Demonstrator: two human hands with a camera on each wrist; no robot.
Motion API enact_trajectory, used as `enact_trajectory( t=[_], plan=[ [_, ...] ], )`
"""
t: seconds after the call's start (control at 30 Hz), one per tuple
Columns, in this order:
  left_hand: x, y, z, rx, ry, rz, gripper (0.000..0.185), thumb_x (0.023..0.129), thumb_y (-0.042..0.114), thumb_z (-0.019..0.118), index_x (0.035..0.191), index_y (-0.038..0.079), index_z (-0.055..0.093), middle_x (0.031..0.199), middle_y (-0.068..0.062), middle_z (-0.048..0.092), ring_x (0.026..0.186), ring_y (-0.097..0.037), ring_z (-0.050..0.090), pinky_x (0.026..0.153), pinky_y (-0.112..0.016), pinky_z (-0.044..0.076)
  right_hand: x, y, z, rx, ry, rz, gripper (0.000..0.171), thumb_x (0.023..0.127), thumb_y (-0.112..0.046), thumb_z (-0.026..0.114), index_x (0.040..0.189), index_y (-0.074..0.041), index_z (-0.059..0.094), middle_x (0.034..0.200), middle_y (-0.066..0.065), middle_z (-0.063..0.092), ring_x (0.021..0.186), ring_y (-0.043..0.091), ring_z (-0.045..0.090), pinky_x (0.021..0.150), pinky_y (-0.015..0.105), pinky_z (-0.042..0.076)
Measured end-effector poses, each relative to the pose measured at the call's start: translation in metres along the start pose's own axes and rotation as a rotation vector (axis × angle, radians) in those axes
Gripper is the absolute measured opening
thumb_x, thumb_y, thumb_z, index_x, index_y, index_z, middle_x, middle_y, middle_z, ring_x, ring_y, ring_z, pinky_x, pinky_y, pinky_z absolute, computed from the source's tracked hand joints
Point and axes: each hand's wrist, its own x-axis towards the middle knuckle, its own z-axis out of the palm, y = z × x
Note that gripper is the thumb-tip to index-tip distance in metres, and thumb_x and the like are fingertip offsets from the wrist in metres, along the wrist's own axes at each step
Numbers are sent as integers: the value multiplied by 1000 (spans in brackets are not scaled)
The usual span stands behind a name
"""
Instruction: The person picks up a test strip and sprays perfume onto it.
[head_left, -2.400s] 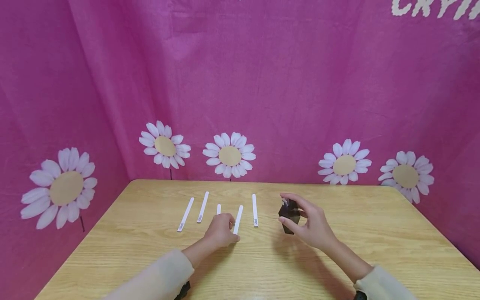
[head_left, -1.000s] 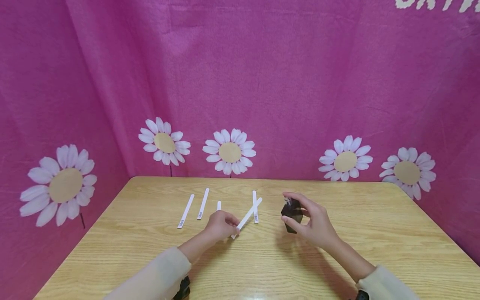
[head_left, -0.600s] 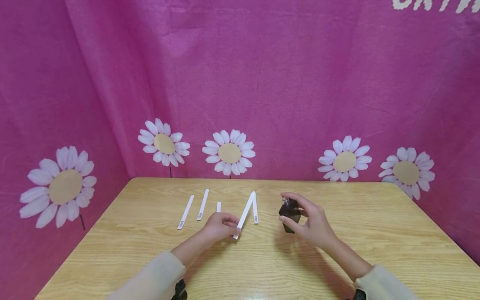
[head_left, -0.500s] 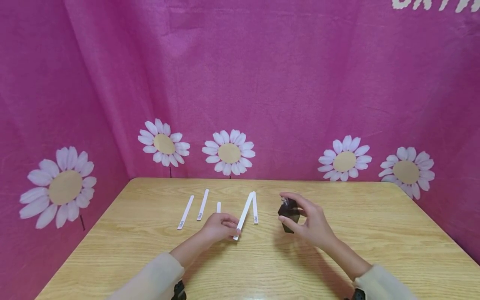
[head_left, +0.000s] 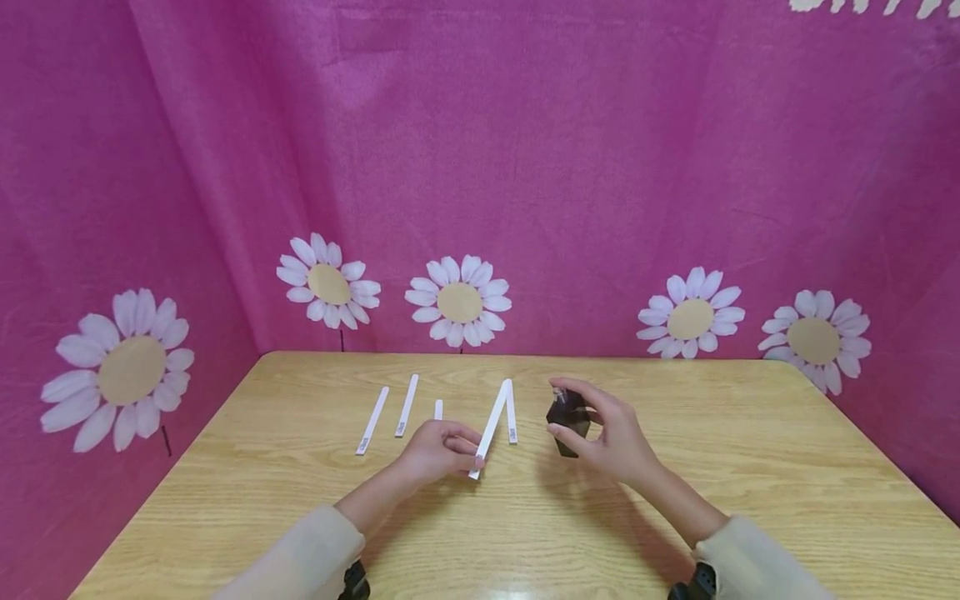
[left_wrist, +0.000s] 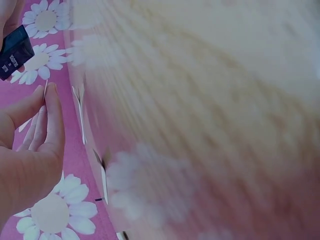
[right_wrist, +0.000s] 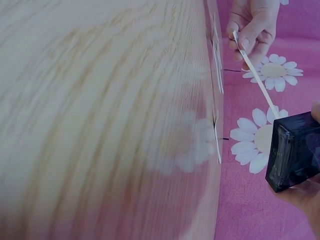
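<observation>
My left hand [head_left: 450, 450] pinches the near end of a white paper strip [head_left: 492, 423]. The strip slants up and to the right, and its far tip stands near the top of another strip [head_left: 511, 414] that lies on the wooden table [head_left: 750, 467]. My right hand [head_left: 603, 437] grips a small dark glass bottle [head_left: 566, 415], held upright just right of the raised strip. In the right wrist view the bottle [right_wrist: 294, 150] is near the strip's tip [right_wrist: 256, 75], with the left hand [right_wrist: 252, 25] beyond. The left wrist view shows my left hand's fingers [left_wrist: 35, 125] and the bottle [left_wrist: 15, 50].
Three more white strips [head_left: 372, 421] [head_left: 407, 406] [head_left: 438, 409] lie side by side left of the hands. A pink cloth with daisy prints [head_left: 459, 302] closes in the table at the back and on both sides. Both arms wear cream sleeves [head_left: 300, 558].
The left hand picked one strip up off the table and tilted its far end toward the bottle. The right hand has carried the bottle slightly left, closer to the strip.
</observation>
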Motion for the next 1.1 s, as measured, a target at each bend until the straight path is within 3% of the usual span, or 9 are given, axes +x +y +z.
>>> enact_trajectory(
  t=[0.33,0.77,1.1],
  plan=[
    [0,7,2,66,19,24,30,75,-7,72,104,-11,65,88,-24,73,67,-7,68,69,-30,63,2,3,5,1,1,-14,53,76,-12,80,125,-15,61,118,6,69,98,17,66,71,33,63],
    [-3,11,7,64,1,27,24,79,-6,71,101,-11,66,88,-25,73,70,-11,70,67,-30,63,1,-2,4,-17,-7,-14,55,75,-13,81,126,-15,60,119,8,68,98,18,66,71,32,63],
    [-3,10,9,58,-2,34,23,79,-6,70,101,-11,66,87,-25,73,68,-7,67,67,-30,63,1,-2,4,-28,-6,-12,55,75,-15,81,126,-16,60,119,6,68,100,16,65,71,30,62]
  ],
)
